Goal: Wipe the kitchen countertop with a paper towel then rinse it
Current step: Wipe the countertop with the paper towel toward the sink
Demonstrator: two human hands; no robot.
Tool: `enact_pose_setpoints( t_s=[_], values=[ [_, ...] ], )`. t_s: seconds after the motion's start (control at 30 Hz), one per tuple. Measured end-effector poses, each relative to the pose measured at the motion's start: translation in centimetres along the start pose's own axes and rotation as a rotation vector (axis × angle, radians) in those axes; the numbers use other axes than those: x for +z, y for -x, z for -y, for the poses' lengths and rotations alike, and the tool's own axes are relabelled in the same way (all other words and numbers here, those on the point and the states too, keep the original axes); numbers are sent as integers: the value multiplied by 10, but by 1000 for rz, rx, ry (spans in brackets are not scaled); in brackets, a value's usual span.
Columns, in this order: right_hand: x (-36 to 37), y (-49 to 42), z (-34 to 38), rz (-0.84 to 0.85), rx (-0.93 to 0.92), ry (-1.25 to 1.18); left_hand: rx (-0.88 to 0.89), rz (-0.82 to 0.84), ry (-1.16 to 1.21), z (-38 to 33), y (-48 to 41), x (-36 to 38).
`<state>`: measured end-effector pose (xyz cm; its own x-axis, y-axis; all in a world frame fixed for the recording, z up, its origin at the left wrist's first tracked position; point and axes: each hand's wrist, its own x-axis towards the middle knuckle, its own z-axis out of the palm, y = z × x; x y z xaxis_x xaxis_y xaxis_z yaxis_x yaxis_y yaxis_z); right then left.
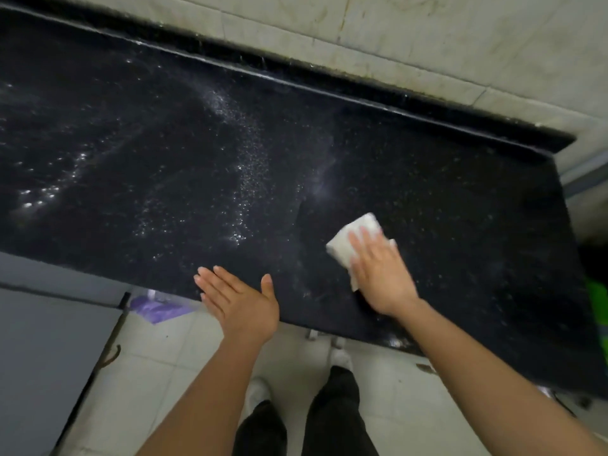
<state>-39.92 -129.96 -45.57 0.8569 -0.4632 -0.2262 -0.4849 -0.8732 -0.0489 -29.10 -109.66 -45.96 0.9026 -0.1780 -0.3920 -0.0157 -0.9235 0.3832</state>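
A black speckled stone countertop (164, 133) runs across the view, with water droplets shining at its left and middle. A folded white paper towel (345, 240) lies flat on the counter near the front edge, right of centre. My right hand (378, 271) presses down on the towel with the fingers spread over it. My left hand (237, 299) rests flat and open at the counter's front edge, fingers apart, holding nothing.
A raised black backsplash ledge (329, 90) and a stained tiled wall (427, 37) bound the counter at the back. The counter ends at the right near a green object (597, 304). Below are a pale tiled floor, a purple bag (158, 307) and a grey cabinet panel (42, 357).
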Motion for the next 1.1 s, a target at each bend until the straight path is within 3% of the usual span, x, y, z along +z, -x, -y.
enact_pose_setpoints(
  t_s=[0.17, 0.27, 0.33, 0.43, 0.5, 0.57, 0.7, 0.83, 0.93, 1.1],
  values=[
    [-3, 46, -48, 8, 756, -246, 18, 17, 27, 4, -1, -1],
    [-3, 49, -15, 8, 946, -307, 18, 4, 48, 3, -1, 0],
    [1, 44, 26, 0, 805, -214, 27, -17, 71, 3, -1, 0],
    [5, 47, 82, 8, 382, -191, 21, -7, 73, 3, 0, -1],
    [2, 50, 80, 65, 235, -204, 23, -7, 78, 3, 0, -2],
    [3, 53, 48, 63, 305, -149, 24, -4, 75, 3, 0, -2],
    [7, 93, -28, 29, 794, -240, 24, 4, 69, 4, 0, -1],
    [9, 131, -29, -2, 1028, -361, 28, 19, 68, 3, 0, -2],
    [19, 134, 27, -41, 991, -304, 26, 17, 70, 2, 1, -4],
    [25, 93, 130, -23, 641, -282, 29, 12, 54, 0, 2, -4]
  ],
)
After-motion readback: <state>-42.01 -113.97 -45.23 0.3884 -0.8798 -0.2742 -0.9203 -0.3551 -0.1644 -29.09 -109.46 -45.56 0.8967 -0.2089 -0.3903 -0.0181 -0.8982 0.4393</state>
